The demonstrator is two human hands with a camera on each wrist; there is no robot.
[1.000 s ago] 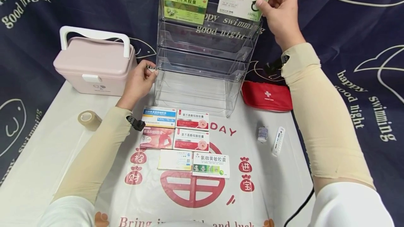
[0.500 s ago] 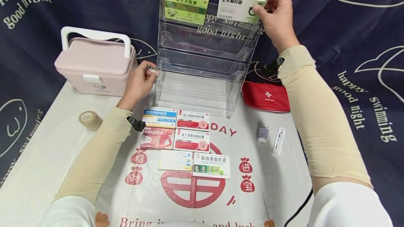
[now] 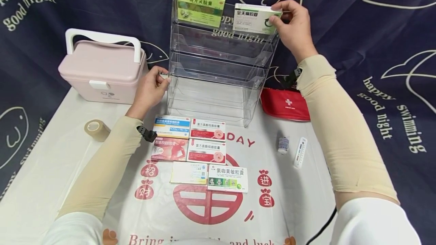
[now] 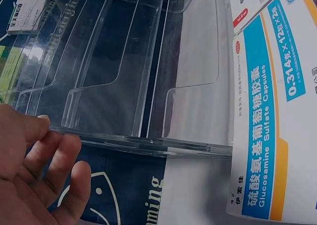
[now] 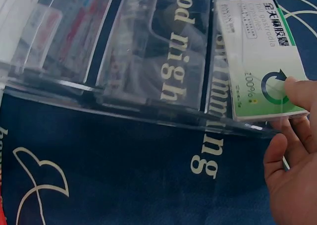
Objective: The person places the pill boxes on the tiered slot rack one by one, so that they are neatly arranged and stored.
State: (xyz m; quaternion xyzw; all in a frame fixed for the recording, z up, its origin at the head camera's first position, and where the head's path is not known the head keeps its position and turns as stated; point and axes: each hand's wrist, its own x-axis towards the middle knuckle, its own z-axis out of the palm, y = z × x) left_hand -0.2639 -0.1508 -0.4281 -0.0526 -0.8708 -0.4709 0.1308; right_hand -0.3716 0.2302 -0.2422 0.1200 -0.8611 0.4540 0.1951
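My right hand [image 3: 293, 27] pinches a white and green capsule box [image 3: 253, 19] at its right end, thumb in front and fingers behind. The box sits upright in the top tier of a clear acrylic rack [image 3: 218, 67], at the right side. In the right wrist view its lower part shows through the clear front wall. To its left in that tier stands a yellow-green capsule box [image 3: 200, 7], apart from it. My left hand [image 3: 151, 88] holds the rack's left side edge between thumb and curled fingers, as the left wrist view [image 4: 44, 155] shows.
Before the rack lie several medicine boxes, including a blue-and-white one [image 3: 172, 126] and a green-and-white one [image 3: 227, 178]. A pink medicine chest [image 3: 102, 71] and tape roll [image 3: 97, 129] are left. A red first-aid pouch [image 3: 286, 104], small bottle [image 3: 283, 145] and thermometer [image 3: 300, 152] are right.
My right hand has moved down and slightly left, lowering the white and green capsule box into the rack's top tier. The left hand has stayed at the rack's side.
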